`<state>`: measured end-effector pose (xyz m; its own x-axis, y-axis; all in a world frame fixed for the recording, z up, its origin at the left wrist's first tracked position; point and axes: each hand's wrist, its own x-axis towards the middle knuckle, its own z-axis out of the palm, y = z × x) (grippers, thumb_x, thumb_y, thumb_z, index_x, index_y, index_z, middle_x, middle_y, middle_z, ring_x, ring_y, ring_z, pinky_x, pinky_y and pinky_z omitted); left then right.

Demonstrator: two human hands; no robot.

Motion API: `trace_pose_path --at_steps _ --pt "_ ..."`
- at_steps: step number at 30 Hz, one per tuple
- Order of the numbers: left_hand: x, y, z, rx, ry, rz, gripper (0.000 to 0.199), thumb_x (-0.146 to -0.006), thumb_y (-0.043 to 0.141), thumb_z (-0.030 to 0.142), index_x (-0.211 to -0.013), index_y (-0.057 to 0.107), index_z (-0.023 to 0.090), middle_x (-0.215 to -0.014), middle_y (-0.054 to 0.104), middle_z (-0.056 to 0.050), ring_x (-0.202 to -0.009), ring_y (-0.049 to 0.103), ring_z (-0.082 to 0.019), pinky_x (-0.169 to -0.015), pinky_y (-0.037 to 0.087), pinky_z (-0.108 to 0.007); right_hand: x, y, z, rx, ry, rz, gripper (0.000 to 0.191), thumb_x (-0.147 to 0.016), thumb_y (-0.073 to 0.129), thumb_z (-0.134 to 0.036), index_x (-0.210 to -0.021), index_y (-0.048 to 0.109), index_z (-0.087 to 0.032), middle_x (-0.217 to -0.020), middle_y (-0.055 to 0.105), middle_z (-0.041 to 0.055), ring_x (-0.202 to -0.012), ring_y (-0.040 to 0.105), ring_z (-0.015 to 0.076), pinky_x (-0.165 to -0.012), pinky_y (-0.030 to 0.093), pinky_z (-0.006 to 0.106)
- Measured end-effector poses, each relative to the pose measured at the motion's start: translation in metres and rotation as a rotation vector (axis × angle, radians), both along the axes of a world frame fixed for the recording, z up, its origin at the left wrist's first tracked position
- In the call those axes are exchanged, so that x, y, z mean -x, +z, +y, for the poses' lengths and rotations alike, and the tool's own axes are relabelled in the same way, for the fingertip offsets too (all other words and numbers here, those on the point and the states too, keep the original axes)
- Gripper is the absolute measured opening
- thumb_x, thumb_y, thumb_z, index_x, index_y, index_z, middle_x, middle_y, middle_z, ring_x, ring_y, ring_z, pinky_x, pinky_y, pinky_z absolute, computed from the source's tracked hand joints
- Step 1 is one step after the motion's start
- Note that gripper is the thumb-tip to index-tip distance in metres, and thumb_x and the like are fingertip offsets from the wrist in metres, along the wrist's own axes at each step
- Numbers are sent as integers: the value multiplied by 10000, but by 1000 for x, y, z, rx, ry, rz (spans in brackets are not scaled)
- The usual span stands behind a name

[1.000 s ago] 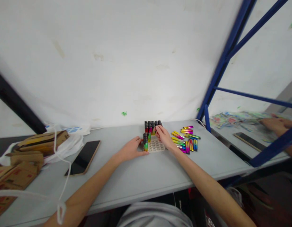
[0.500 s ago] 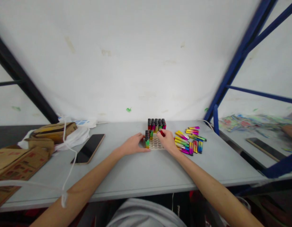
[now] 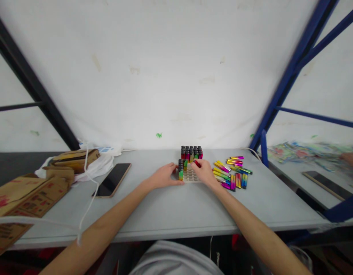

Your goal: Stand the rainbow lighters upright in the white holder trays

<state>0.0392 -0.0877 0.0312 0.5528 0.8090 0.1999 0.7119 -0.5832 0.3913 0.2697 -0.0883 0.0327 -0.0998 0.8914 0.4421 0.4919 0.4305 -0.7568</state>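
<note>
A pale tray with round pockets (image 3: 191,175) lies on the grey table, with several upright lighters (image 3: 181,170) along its left side. My left hand (image 3: 165,175) is beside the tray's left edge, thumb and fingers apart around that corner. Over the right part of the tray, my right hand (image 3: 204,170) pinches a red lighter (image 3: 197,163), mostly hidden by the fingers. Behind the tray stands a block of lighters with black tops (image 3: 191,152). Loose shiny lighters (image 3: 232,179) in mixed colours lie to the right of my right hand.
A phone (image 3: 112,180) lies at left, near cardboard boxes (image 3: 36,193) and a white cable (image 3: 90,202). A blue metal frame (image 3: 279,95) rises at right. Beyond it are another phone (image 3: 326,184), colourful packets (image 3: 302,152) and another person's hand (image 3: 350,158).
The camera view has shifted slightly, so the table items appear a little further right. Both hands keep nearly the same places at the tray, the right one still pinching the red lighter.
</note>
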Motion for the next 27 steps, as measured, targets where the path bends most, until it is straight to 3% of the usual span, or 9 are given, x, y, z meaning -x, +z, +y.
trace_pose_path --at_steps 7,12,16,20,23,27 --pt "0 -1 1 0 -4 10 656 -776 725 772 -1057 696 180 -1039 691 -103 -923 663 -299 -843 534 -386 -5 -2 2 -57 89 38 452 -959 522 -594 -693 437 -238 -608 425 -53 -609 416 144 -592 300 278" --pt "0 -2 1 -1 -1 17 648 -794 728 758 -1086 692 180 -1055 685 -107 -933 666 -303 -865 536 -397 -7 -2 5 -24 256 -67 430 -1032 466 -611 -810 481 -244 -727 548 -17 -676 531 175 -605 395 269" --pt "-1 -4 0 -5 5 17 643 -797 727 754 -1087 690 181 -1060 679 -106 -938 669 -303 -881 542 -407 -10 -1 7 -180 198 -252 458 -1064 491 -547 -732 483 -230 -737 576 16 -714 547 179 -662 398 278" --pt "-1 -3 -1 -7 6 17 645 -796 717 764 -1071 689 182 -1045 674 -104 -938 674 -310 -870 546 -411 -9 -2 9 -152 202 -369 381 -1085 540 -436 -774 542 -216 -656 593 -13 -608 532 155 -632 347 270" --pt "-1 -3 -1 1 -3 23 651 -809 709 759 -1094 686 175 -1068 672 -113 -959 673 -314 -882 542 -410 -9 -1 10 -160 166 -417 294 -1092 554 -361 -850 593 -198 -715 650 13 -651 582 168 -648 357 269" --pt "-1 -3 0 11 -5 25 669 -819 706 750 -1138 682 163 -1072 666 -119 -991 668 -320 -904 536 -418 -14 6 11 -132 241 -545 261 -1092 567 -309 -883 648 -176 -782 706 54 -714 634 188 -704 407 277"
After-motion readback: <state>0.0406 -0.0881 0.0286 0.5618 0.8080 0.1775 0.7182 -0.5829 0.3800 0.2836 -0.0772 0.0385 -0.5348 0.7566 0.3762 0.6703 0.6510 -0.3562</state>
